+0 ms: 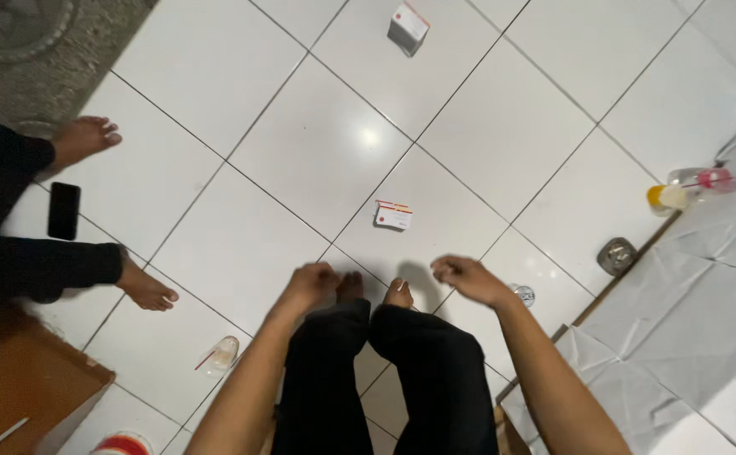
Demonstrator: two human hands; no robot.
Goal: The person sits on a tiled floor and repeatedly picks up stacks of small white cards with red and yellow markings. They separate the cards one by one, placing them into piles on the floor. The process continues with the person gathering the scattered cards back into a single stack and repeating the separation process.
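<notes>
On the white tiled floor [317, 143], seen from above, near to far:

Legs: the person's own legs in dark trousers [402, 379] are stretching forward, bare toes showing between the two hands.

Left hand [313, 282]: it is hovering over the tiles with its fingers curling loosely inward, holding nothing.

Right hand [465, 276]: it is hanging above the floor, fingers bending down and slightly apart, gripping nothing.

Small card pack [394, 215]: white with red marks, it is lying flat on a tile just beyond both hands, touching neither.

Clear cup [221, 354]: it is lying tipped on its side to the left of the left arm.

Round metal lid [616, 255]: it is sitting by the edge of the crumpled grey sheet [705, 286] on the right.

Other person: bare feet [145, 288] and dark sleeves are showing at the left, with a black phone [63, 211] lying between them.

Box [408, 27]: a small white and red carton is standing far off at the top.
</notes>
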